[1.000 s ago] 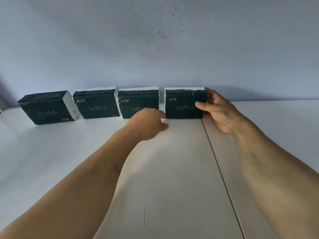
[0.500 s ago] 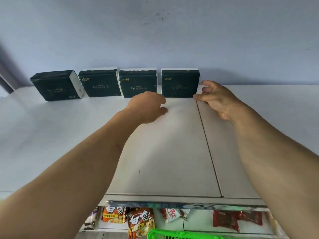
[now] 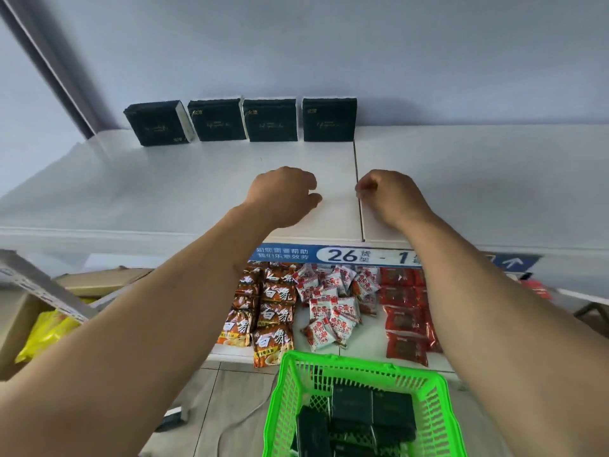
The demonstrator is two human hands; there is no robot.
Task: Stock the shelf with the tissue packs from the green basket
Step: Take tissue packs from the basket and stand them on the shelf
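A view looking down from a person's head at a white shelf [image 3: 164, 192] against a pale blue wall [image 3: 329, 44]. Four dark green tissue packs [image 3: 270, 119] stand in a row at the back of the shelf, touching the wall; the leftmost pack [image 3: 155, 123] is turned at an angle so its white end shows, and the rightmost pack [image 3: 329, 119] stands slightly apart from the other three. Both bare arms reach forward over the front half of the shelf, well short of the packs. The left hand [image 3: 283, 192] hangs with fingers loosely curled and holds nothing. The right hand [image 3: 389, 196] is also loosely curled and holds nothing, just beside a seam [image 3: 359, 199] that runs front to back across the shelf top. A blue and white label strip [image 3: 329, 255] with the number 26 runs along the shelf's front edge. On the lower shelf lie orange noodle packets [image 3: 270, 315], red and white snack packets [image 3: 329, 305] and dark red packets [image 3: 405, 311]. Below, between the forearms, a green basket [image 3: 280, 407] holds several more dark tissue packs [image 3: 369, 413]. At the left are cardboard boxes [image 3: 19, 324] and a yellow bag [image 3: 46, 331].
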